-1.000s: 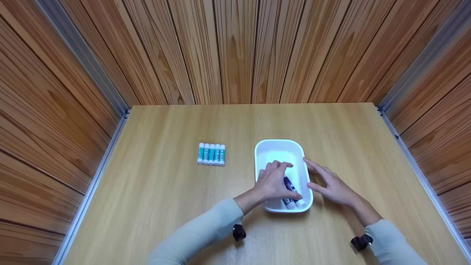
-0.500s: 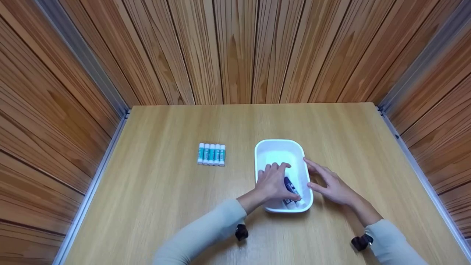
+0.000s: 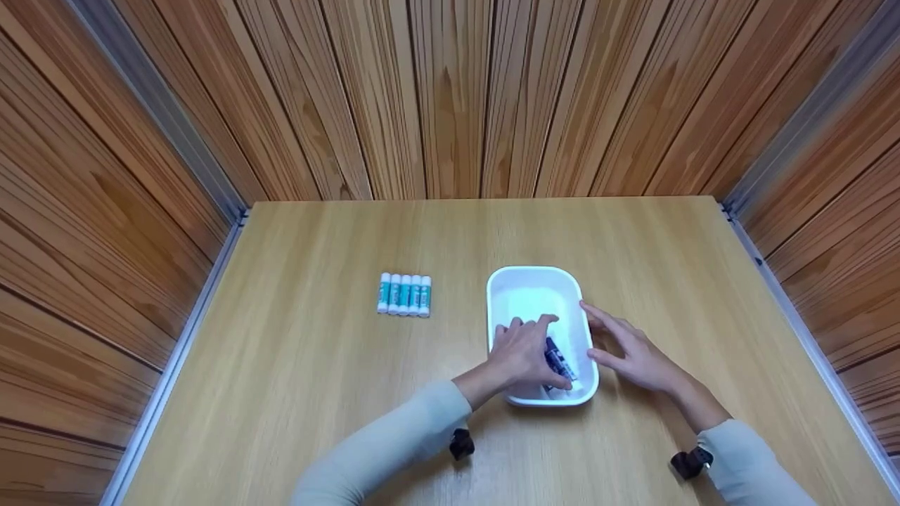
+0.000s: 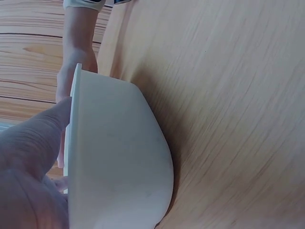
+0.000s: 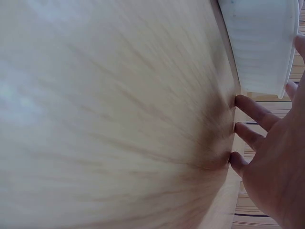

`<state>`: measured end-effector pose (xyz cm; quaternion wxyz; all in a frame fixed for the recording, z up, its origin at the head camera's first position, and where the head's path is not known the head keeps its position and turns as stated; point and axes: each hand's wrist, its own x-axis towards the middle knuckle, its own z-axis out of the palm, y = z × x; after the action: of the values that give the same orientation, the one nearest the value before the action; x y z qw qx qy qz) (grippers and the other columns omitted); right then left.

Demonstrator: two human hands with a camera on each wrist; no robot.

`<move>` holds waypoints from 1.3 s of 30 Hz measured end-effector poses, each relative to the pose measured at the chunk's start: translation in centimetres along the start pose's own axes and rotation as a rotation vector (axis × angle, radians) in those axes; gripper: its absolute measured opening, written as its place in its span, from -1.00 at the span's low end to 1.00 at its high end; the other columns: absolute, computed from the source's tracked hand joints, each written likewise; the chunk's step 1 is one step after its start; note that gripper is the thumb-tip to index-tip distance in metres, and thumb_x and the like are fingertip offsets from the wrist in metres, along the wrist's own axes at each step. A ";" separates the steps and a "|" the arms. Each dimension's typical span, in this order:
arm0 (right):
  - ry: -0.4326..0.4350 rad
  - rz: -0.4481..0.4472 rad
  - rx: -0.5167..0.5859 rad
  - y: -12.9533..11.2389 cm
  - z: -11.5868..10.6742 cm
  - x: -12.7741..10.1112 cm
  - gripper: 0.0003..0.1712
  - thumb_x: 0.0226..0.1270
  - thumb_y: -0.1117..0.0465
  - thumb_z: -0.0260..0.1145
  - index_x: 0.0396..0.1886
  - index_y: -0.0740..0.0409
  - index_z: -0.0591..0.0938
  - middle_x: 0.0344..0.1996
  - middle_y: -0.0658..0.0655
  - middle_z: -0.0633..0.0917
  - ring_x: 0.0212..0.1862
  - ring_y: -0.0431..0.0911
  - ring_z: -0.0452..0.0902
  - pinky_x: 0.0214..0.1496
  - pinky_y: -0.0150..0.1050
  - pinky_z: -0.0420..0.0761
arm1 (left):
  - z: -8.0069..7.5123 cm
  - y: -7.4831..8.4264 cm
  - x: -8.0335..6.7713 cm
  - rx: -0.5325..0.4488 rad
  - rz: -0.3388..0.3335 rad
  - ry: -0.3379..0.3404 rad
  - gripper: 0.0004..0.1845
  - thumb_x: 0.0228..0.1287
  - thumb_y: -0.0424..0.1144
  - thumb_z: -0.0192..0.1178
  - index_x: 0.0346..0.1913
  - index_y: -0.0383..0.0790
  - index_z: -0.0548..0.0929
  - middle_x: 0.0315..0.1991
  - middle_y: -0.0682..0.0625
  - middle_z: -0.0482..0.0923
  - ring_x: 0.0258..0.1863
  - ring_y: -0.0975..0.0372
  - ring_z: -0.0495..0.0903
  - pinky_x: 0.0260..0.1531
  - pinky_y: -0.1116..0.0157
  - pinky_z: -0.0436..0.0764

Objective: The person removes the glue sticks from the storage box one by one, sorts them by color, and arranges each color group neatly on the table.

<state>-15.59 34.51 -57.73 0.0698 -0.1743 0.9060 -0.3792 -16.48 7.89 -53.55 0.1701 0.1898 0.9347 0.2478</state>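
In the head view my left hand (image 3: 526,353) is inside the white plastic tray (image 3: 534,274), its thumb and index finger spread apart. Beside the thumb lies a stick with a dark-blue barrel and white end (image 3: 557,357), perhaps a marker. A second such stick is mostly hidden under the hand. At the tray's right side my right hand (image 3: 629,351) steadies it with thumb and index finger against the rim. In the right wrist view, several fingertips of that right hand (image 5: 271,152) rest on the table. In the left wrist view, the tray wall (image 4: 119,152) hides the left fingertips.
Left of the tray, several white sticks with teal labels (image 3: 404,295) lie side by side in a row on the wooden table (image 3: 316,393). Wood-panelled walls (image 3: 450,98) enclose the back and sides, with metal strips at the corners.
Inside the tray, my left hand has shifted slightly, its thumb moving down and toward me. The second stick has become more covered by it. My right hand keeps its place.
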 end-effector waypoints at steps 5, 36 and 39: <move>-0.005 0.012 0.005 0.0 0.0 0.0 -0.05 0.70 0.00 0.38 0.89 -0.22 0.13 0.64 0.34 0.54 0.66 0.44 0.37 0.60 0.75 0.17 | 0.1 -0.1 0.1 0.016 0.020 -0.018 0.19 0.08 0.36 0.71 0.74 0.23 0.32 0.29 0.16 0.74 0.25 0.22 0.49 0.20 0.28 0.40; 0.008 -0.025 -0.006 0.4 0.1 0.0 -0.06 0.70 0.03 0.36 0.89 -0.13 0.14 0.70 0.28 0.49 0.69 0.44 0.36 0.60 0.72 0.22 | 1.8 1.4 1.6 0.199 0.034 -0.063 0.14 0.05 0.45 0.68 0.65 0.17 0.41 0.33 0.12 0.55 0.25 0.27 0.43 0.25 0.32 0.44; 0.006 -0.027 -0.005 0.3 0.1 0.0 -0.06 0.71 0.04 0.36 0.89 -0.15 0.14 0.72 0.27 0.47 0.69 0.44 0.35 0.60 0.71 0.22 | 1.5 1.2 1.6 0.202 0.043 -0.073 0.12 0.07 0.42 0.68 0.65 0.18 0.41 0.33 0.12 0.57 0.25 0.27 0.44 0.25 0.31 0.45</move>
<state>-15.68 34.67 -57.99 0.0613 -0.1854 0.9048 -0.3784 -16.91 10.16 -54.51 0.1787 0.2351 0.9437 0.1489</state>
